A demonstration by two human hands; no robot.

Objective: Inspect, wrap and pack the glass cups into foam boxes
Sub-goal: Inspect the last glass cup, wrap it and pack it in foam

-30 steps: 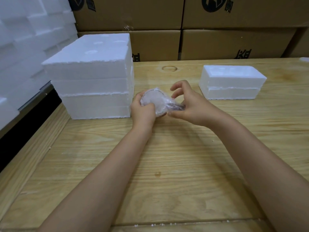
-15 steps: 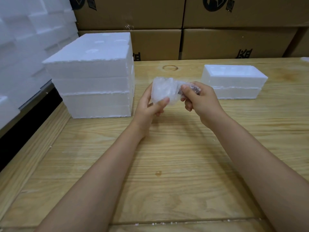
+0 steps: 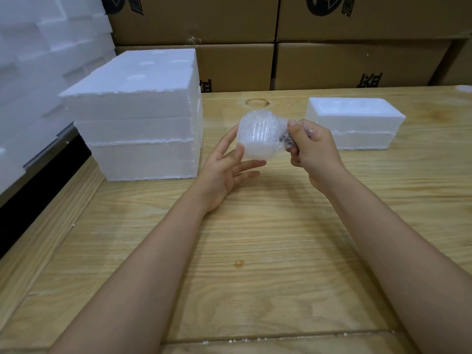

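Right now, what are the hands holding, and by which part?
A bubble-wrapped cup. The right hand pinches the wrap's bunched end on its right; the left hand supports its left side with thumb and straight fingers.

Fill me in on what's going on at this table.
A person holds a bubble-wrapped cup above the wooden table. The right hand pinches the gathered end of the wrap in a tight grip; the left hand steadies the cup with straight fingers. It is not yet packed: a tall foam stack stands to the left, a smaller foam box to the right.
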